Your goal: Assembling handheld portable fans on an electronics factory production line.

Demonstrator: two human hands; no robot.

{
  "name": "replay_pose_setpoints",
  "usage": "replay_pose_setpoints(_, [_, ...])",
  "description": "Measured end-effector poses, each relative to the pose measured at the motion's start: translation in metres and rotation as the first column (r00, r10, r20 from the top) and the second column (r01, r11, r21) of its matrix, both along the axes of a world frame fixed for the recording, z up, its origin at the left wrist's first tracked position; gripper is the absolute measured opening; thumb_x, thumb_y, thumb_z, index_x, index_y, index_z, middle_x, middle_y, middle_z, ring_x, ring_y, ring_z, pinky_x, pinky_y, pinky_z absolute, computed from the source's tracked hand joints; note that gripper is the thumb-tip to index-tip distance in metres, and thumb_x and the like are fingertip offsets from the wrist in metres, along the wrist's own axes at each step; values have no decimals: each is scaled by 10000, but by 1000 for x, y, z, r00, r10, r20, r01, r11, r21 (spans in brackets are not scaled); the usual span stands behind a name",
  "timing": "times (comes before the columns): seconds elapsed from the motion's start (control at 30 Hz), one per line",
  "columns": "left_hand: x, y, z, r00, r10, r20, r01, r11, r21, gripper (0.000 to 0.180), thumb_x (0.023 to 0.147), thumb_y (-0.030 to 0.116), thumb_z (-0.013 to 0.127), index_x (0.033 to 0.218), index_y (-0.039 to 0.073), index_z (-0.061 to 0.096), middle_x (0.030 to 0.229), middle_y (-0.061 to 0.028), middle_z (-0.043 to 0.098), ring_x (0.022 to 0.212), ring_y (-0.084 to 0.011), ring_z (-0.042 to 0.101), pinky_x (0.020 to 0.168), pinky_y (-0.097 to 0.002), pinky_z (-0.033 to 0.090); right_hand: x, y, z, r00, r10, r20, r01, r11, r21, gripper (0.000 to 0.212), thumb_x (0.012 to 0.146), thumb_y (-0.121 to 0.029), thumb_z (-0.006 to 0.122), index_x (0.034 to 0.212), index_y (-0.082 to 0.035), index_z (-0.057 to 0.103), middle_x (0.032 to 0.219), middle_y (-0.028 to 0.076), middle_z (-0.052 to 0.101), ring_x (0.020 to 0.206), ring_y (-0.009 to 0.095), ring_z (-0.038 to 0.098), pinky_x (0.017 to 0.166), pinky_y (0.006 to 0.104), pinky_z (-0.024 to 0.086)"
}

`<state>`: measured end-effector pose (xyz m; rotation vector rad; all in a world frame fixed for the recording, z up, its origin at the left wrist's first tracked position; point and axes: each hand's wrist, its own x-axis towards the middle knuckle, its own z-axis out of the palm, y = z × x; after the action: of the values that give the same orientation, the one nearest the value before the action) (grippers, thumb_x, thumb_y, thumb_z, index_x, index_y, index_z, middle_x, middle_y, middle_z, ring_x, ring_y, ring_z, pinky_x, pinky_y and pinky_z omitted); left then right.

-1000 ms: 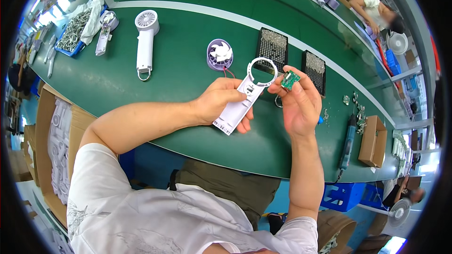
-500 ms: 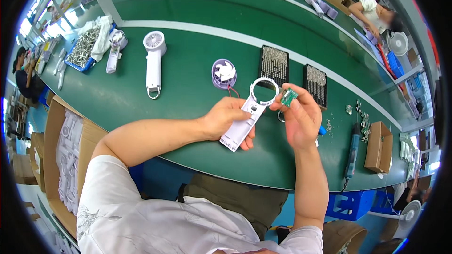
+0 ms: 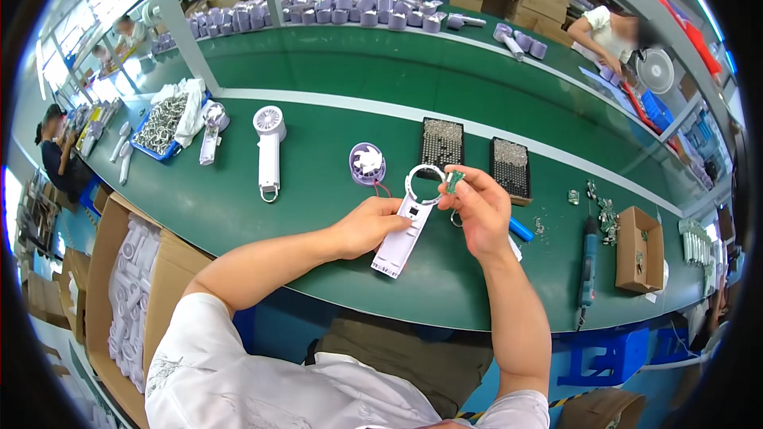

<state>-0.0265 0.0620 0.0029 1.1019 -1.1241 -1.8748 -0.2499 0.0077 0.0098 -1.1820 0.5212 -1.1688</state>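
Note:
My left hand [image 3: 367, 227] is closed around a white handheld-fan housing [image 3: 400, 245], an open handle shell with a ring at its upper end. Between the thumb and fingers of my right hand [image 3: 483, 210] is a small green circuit board [image 3: 454, 182], held up beside the ring. Just beyond the housing rests a purple fan head [image 3: 367, 164] with white blades, and red wires [image 3: 384, 188] trail from it toward the housing. A blue cylinder [image 3: 520, 229] lies to the right of my right wrist, partly hidden with the pale piece below it.
Two black screw trays [image 3: 442, 148] [image 3: 509, 168] stand beyond my hands. An assembled fan [image 3: 269, 155] and a blue tray of metal rings [image 3: 163, 132] lie left. An electric screwdriver [image 3: 589, 262], loose boards [image 3: 608, 220] and a cardboard box [image 3: 640, 250] are right. Another person [image 3: 606, 36] works far right.
The view has tilted up, showing more of the far bench. My right hand has brought the circuit board closer to the housing's ring, and the board has turned.

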Motion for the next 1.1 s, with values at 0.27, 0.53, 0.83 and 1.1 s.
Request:
replay_pose_setpoints(0.27, [7, 5, 3, 881, 118, 457, -23, 978, -209, 273, 932, 159, 609, 1074, -41, 730, 811, -100, 695, 693, -162, 643, 635, -348, 502, 13, -2, -11, 992, 74, -101, -76, 997, -18, 331, 979, -123, 687, 1259, 52, 666, 1037, 131, 732, 912, 179, 717, 821, 319, 592])
replay_pose_setpoints(0.53, [-6, 11, 11, 587, 202, 784, 151, 924, -351, 289, 877, 192, 588, 1018, -14, 733, 806, -251, 706, 785, -373, 722, 752, -480, 542, 12, 2, -18, 980, 36, -194, -69, 983, -167, 307, 956, -88, 746, 1229, 34, 680, 1020, 84, 731, 933, 137, 708, 846, 289, 597])
replay_pose_setpoints(0.83, [-5, 24, 11, 487, 359, 796, 185, 849, -496, 287, 885, 119, 591, 1107, -18, 711, 760, -232, 677, 685, -297, 679, 686, -435, 517, 28, 2, -8, 981, -8, -195, -39, 972, -233, 309, 881, -151, 832, 1124, 4, 719, 940, 70, 732, 849, 103, 679, 773, 260, 563])
replay_pose_setpoints(1.1, [-9, 26, 12, 424, 361, 831, 179, 866, -467, 205, 911, 125, 635, 1026, -30, 704, 717, -195, 652, 652, -293, 637, 667, -440, 493, 24, 8, -5, 980, -33, -194, -19, 965, -261, 324, 879, -165, 834, 1112, 26, 715, 930, 87, 739, 824, 106, 685, 764, 263, 569])
